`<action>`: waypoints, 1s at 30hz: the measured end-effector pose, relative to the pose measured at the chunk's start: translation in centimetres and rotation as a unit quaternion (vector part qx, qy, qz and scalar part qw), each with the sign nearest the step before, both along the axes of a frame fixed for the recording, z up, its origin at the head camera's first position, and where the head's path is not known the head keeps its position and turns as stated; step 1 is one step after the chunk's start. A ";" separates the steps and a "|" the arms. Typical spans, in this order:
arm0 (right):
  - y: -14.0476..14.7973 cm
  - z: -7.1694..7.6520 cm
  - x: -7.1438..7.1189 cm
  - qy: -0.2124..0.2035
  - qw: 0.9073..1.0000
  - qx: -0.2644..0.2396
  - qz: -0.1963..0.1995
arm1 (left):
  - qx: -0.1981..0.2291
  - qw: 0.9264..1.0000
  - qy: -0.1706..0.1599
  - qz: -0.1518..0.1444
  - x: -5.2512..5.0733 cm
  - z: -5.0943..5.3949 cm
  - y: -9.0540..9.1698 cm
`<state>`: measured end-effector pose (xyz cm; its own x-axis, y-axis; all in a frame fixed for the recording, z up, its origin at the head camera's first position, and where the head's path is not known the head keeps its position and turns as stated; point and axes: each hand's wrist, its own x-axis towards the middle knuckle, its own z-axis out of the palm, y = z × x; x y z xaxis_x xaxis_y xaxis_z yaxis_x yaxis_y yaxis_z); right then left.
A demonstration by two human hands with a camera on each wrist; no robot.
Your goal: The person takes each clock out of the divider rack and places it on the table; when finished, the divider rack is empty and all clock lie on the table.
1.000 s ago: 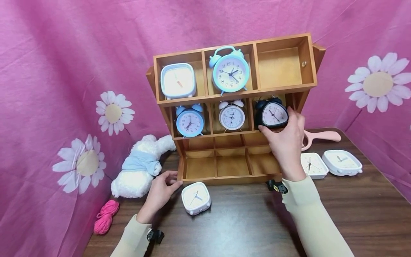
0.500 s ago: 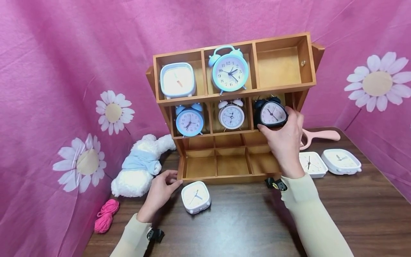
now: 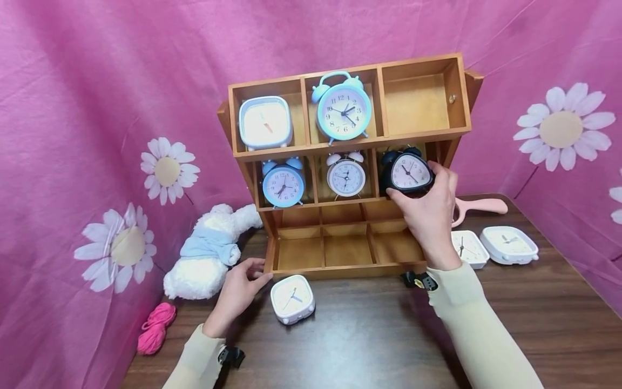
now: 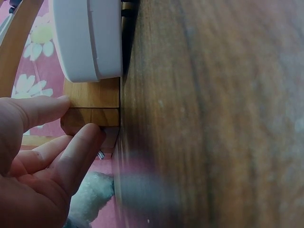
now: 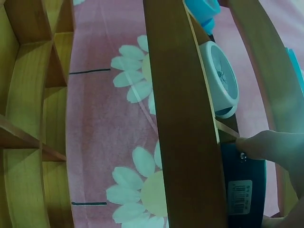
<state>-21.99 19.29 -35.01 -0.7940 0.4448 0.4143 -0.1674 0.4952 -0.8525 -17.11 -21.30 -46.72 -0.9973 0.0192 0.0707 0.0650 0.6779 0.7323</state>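
In the head view, my right hand (image 3: 427, 208) holds a black rounded-triangular alarm clock (image 3: 409, 170) in the right compartment of the middle row of a wooden shelf (image 3: 350, 272). Thumb and fingers lie on opposite sides of the clock. Its dark underside with a white label (image 5: 239, 197) faces the right wrist camera. My left hand (image 3: 238, 294) holds the shelf's lower left corner; the left wrist view shows thumb and fingertips on the wood (image 4: 90, 116). Just right of that hand, a white square clock (image 3: 293, 299) stands on the table.
A white-blue clock (image 3: 265, 123) and a light-blue twin-bell clock (image 3: 344, 112) fill two top compartments. A blue clock (image 3: 283, 185) and a white clock (image 3: 346, 177) stand below. White clocks (image 3: 509, 244), a pink handle (image 3: 483, 206), a plush toy (image 3: 209, 251) and pink yarn (image 3: 156, 328) lie around.
The head view has shifted slightly, so the scene sits a little further left. Both hands keep their places on the shelf corner and the black alarm clock.
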 end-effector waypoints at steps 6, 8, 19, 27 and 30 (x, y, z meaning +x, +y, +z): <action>0.0 0.2 0.2 0.007 1.000 -0.003 -0.005 | -0.004 1.000 0.011 -0.005 -0.1 -0.1 -0.1; -0.1 0.2 0.2 0.014 1.000 -0.005 -0.003 | -0.005 1.000 0.009 -0.001 -0.2 -0.2 -0.2; -0.1 0.8 1.0 0.019 1.000 -0.011 -0.010 | 0.000 1.000 0.006 -0.004 -0.2 -0.2 -0.3; -0.1 0.6 1.9 0.015 1.000 -0.009 -0.011 | -0.001 1.000 0.001 -0.003 -0.1 -0.1 -0.2; 0.0 0.3 2.2 0.016 1.000 -0.001 -0.006 | -0.001 1.000 0.002 -0.002 -0.1 -0.1 -0.2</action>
<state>-19.76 19.29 -34.70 -0.7751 0.4552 0.4382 -0.1885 0.4954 -0.8480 -17.19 -21.46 -46.87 -0.9969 0.0240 0.0747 0.0711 0.6791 0.7306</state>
